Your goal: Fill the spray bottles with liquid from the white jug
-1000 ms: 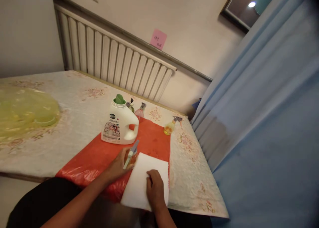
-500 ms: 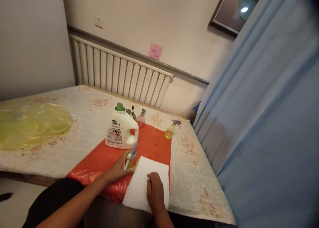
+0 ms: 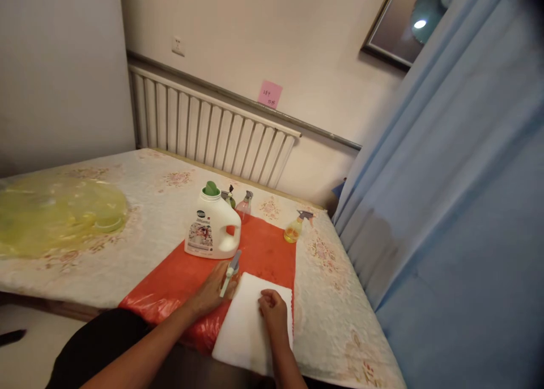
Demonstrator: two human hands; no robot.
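Note:
My left hand (image 3: 215, 290) is wrapped around a small spray bottle (image 3: 232, 273) with a grey and pale-green trigger head; my fingers hide much of its body. Over a white cloth (image 3: 244, 326) with a scalloped right edge, my right hand (image 3: 272, 308) has its fingers curled in towards the thumb, and nothing shows in them. The cloth lies flat on a red plastic sheet (image 3: 263, 250). Just beyond my left hand stands a large white detergent jug (image 3: 212, 230), a green piece (image 3: 211, 188) sitting in its mouth.
A yellow spray bottle (image 3: 292, 230) stands at the red sheet's right edge. Behind the jug are a pink spray bottle (image 3: 244, 206) and a dark green one (image 3: 230, 198). Yellow plastic film (image 3: 59, 213) covers the left of the flowered bed cover (image 3: 157, 202). A blue curtain (image 3: 446, 207) hangs at right.
My right hand has lifted slightly and turned, its closed fingers loosening a little over the cloth. My left hand keeps hold of the spray bottle. The whole view has shifted slightly.

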